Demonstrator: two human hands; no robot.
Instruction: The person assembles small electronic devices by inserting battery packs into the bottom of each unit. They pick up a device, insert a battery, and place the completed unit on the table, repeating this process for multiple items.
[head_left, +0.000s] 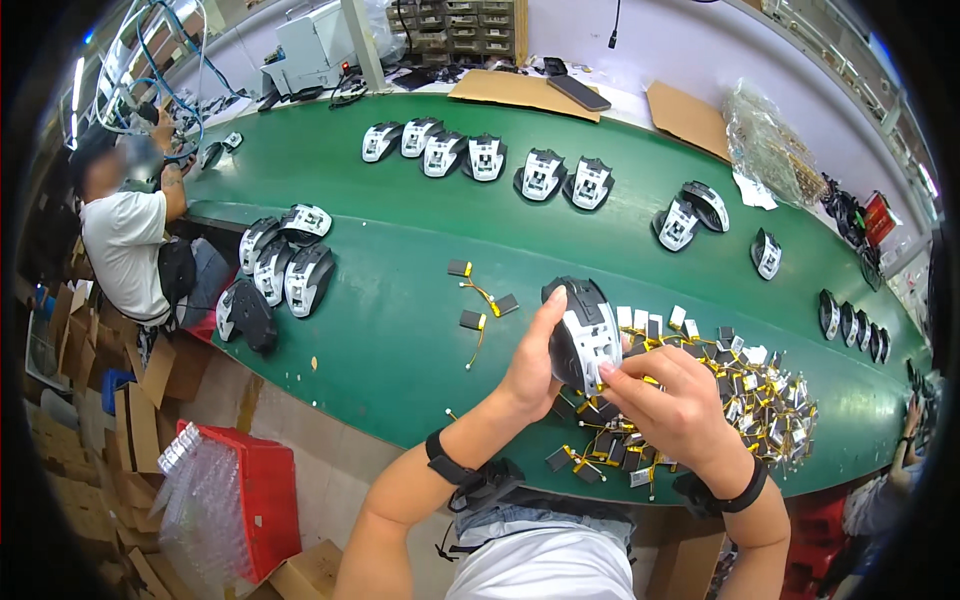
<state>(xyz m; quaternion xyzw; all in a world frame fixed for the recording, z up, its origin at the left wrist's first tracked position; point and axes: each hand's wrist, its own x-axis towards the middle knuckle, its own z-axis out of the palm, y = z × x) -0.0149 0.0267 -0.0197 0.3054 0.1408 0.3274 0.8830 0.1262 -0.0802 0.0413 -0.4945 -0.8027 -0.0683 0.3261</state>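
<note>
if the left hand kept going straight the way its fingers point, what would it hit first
The left hand already grips the mouse shell, fingers pointing up and away across the green belt. Past the shell, probably the row of shells at the far edge, though depth is unclear.

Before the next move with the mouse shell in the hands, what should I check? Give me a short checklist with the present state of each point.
1. Left hand holds the mouse shell off the green table: ok.
2. Right hand has its fingers at the shell's lower edge: ok.
3. Small part seated in the shell: cannot tell, fingers hide it.
4. Pile of small wired parts lies within reach, beside the right hand: ok.
5. Wires in the pile free of tangles: not ok, they cross each other.
</note>
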